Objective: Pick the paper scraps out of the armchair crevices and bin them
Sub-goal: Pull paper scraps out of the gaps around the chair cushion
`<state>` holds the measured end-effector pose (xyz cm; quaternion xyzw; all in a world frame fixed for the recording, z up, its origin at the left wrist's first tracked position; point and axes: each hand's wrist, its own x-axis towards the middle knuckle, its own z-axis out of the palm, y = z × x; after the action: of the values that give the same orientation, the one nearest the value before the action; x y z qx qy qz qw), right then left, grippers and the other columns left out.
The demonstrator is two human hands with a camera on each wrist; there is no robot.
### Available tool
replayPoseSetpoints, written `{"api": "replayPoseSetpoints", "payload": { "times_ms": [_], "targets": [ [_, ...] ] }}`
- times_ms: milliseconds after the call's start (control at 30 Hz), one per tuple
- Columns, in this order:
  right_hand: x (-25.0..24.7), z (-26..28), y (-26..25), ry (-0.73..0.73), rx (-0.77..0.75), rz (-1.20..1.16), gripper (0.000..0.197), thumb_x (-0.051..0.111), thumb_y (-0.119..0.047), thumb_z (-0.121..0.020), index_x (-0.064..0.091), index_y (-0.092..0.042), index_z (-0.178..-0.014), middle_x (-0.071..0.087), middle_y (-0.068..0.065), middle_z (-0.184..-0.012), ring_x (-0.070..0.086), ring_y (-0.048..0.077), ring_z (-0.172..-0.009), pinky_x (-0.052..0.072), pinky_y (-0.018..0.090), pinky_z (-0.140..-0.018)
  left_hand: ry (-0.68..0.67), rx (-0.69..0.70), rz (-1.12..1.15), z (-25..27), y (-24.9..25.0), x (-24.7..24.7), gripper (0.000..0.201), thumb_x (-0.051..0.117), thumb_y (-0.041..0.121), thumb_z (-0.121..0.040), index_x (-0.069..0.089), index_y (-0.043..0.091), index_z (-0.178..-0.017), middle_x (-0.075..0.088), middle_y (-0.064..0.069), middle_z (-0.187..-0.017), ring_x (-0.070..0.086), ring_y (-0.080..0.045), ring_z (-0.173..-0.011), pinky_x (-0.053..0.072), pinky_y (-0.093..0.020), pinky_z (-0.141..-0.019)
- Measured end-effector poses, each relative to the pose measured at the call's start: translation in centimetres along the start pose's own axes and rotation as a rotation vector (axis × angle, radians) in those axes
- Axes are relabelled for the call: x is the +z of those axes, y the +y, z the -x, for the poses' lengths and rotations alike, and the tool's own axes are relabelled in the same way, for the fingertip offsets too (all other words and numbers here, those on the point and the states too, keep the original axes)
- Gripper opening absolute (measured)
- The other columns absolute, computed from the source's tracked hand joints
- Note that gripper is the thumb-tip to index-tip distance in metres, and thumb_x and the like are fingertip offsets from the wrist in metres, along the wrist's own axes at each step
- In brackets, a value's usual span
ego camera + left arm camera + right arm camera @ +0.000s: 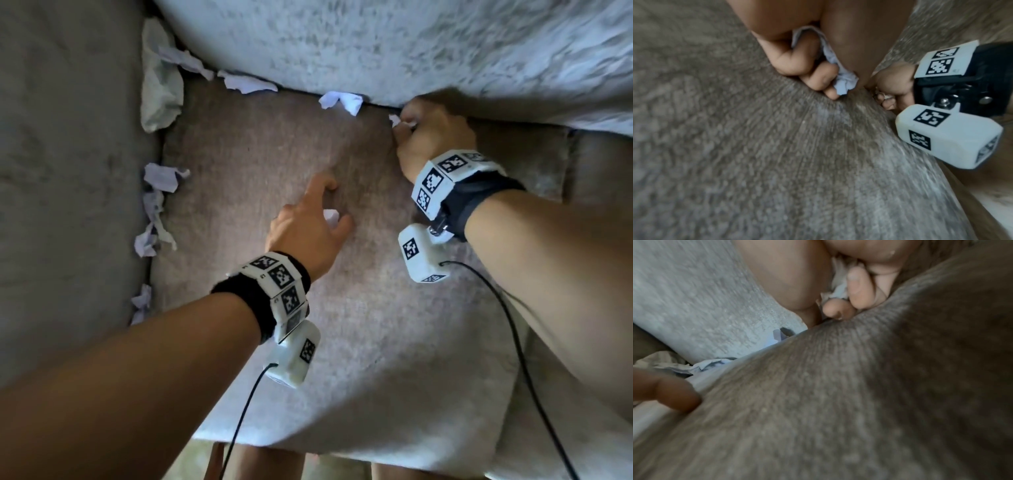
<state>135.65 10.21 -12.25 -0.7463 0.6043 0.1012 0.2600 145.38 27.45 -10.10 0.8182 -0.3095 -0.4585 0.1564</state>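
While the head view showed only white slivers, wrist views revealed each hand curled round a scrap: left hand (pixel 308 222) mid-seat (pixel 274 144), right hand (pixel 433 137) at the far crevice.

Left hand (pixel 308 228): holds a paper scrap (pixel 331 216).
Right hand (pixel 433 135): pinches a crevice scrap (pixel 397 121).
Loose scraps (pixel 340 101): left of the right hand.

Grey-brown seat cushion (pixel 274 144) carries white paper scraps (pixel 340 101) along its back and left crevices.
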Motion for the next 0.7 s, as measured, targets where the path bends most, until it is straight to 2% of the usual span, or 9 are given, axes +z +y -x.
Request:
{"api": "replayPoseSetpoints", "payload": {
  "times_ms": [133, 233, 300, 367, 433, 467, 533, 633, 700],
  "targets": [
    [-0.3, 0.8, 0.0, 0.008, -0.031, -0.062, 0.026, 0.044, -0.038, -0.096, 0.060, -0.020, -0.108, 0.062, 0.010, -0.118, 0.057, 0.034, -0.110, 0.044, 0.037, -0.085, -0.009, 0.002, -0.065, -0.4, 1.1, -0.6, 0.037, 0.057, 0.047, -0.089, 0.040, 0.044, -0.121, 0.060, 0.000, -0.099, 0.057, -0.027, -0.084, 0.056, -0.043, -0.076],
    [-0.2, 1.8, 0.9, 0.077, -0.053, -0.184, 0.038, 0.049, -0.047, -0.094, 0.064, -0.014, -0.101, 0.064, 0.013, -0.112, 0.058, 0.033, -0.108, 0.045, 0.038, -0.087, 0.037, 0.002, -0.097, -1.1, 2.7, -0.5, 0.036, 0.056, 0.046, -0.089, 0.043, 0.043, -0.122, 0.060, 0.002, -0.100, 0.053, -0.025, -0.087, 0.047, -0.034, -0.077],
    [-0.3, 2.7, 1.8, 0.156, -0.090, -0.232, 0.041, 0.054, -0.049, -0.090, 0.069, -0.011, -0.087, 0.066, 0.017, -0.102, 0.061, 0.034, -0.098, 0.046, 0.037, -0.079, 0.069, -0.003, -0.116, -1.8, 4.0, -0.2, 0.037, 0.054, 0.046, -0.088, 0.044, 0.044, -0.124, 0.060, 0.003, -0.103, 0.053, -0.026, -0.093, 0.039, -0.032, -0.079],
    [-0.5, 3.4, 3.1, 0.222, -0.112, -0.293, 0.038, 0.059, -0.041, -0.088, 0.070, -0.008, -0.072, 0.068, 0.016, -0.088, 0.063, 0.034, -0.084, 0.044, 0.034, -0.067, 0.098, 0.005, -0.135, -2.6, 5.6, 0.4, 0.039, 0.053, 0.045, -0.088, 0.044, 0.044, -0.126, 0.062, 0.004, -0.100, 0.054, -0.027, -0.096, 0.036, -0.032, -0.083],
    [-0.7, 3.9, 4.7, 0.178, -0.082, -0.331, 0.035, 0.060, -0.036, -0.084, 0.068, -0.007, -0.066, 0.070, 0.011, -0.075, 0.065, 0.032, -0.073, 0.041, 0.031, -0.058, 0.151, 0.034, -0.159, -3.3, 7.3, 0.7, 0.038, 0.054, 0.042, -0.090, 0.046, 0.041, -0.127, 0.059, 0.008, -0.089, 0.051, -0.023, -0.087, 0.035, -0.031, -0.081],
    [-0.9, 4.2, 5.5, 0.136, -0.065, -0.360, 0.035, 0.058, -0.038, -0.081, 0.068, -0.007, -0.067, 0.071, 0.008, -0.072, 0.066, 0.030, -0.070, 0.045, 0.033, -0.057, 0.185, 0.051, -0.180, -3.7, 8.0, 0.8, 0.036, 0.054, 0.039, -0.091, 0.047, 0.038, -0.127, 0.059, 0.008, -0.091, 0.050, -0.022, -0.084, 0.036, -0.032, -0.079],
    [-1.5, 4.5, 6.9, 0.082, -0.029, -0.423, 0.033, 0.057, -0.040, -0.076, 0.064, -0.009, -0.066, 0.071, 0.005, -0.070, 0.067, 0.029, -0.070, 0.051, 0.035, -0.057, 0.253, 0.076, -0.235, -4.7, 8.9, 0.9, 0.033, 0.054, 0.035, -0.092, 0.050, 0.034, -0.125, 0.058, 0.004, -0.115, 0.056, -0.027, -0.092, 0.039, -0.035, -0.080],
    [-2.3, 4.8, 8.6, 0.066, 0.017, -0.430, 0.029, 0.067, -0.028, -0.079, 0.051, -0.015, -0.058, 0.060, 0.002, -0.061, 0.060, 0.027, -0.064, 0.037, 0.026, -0.053, 0.291, 0.032, -0.349, -6.2, 9.8, 0.6, 0.037, 0.055, 0.034, -0.093, 0.054, 0.033, -0.130, 0.044, -0.003, -0.137, 0.058, -0.036, -0.107, 0.043, -0.041, -0.091],
    [-2.5, 4.8, 9.3, 0.062, 0.032, -0.483, 0.030, 0.067, -0.026, -0.078, 0.049, -0.013, -0.057, 0.062, 0.002, -0.061, 0.062, 0.025, -0.062, 0.042, 0.027, -0.051, 0.310, 0.007, -0.405, -7.1, 10.2, 0.5, 0.037, 0.055, 0.034, -0.094, 0.055, 0.032, -0.131, 0.044, -0.005, -0.139, 0.057, -0.038, -0.111, 0.043, -0.042, -0.095]
  ]
}}
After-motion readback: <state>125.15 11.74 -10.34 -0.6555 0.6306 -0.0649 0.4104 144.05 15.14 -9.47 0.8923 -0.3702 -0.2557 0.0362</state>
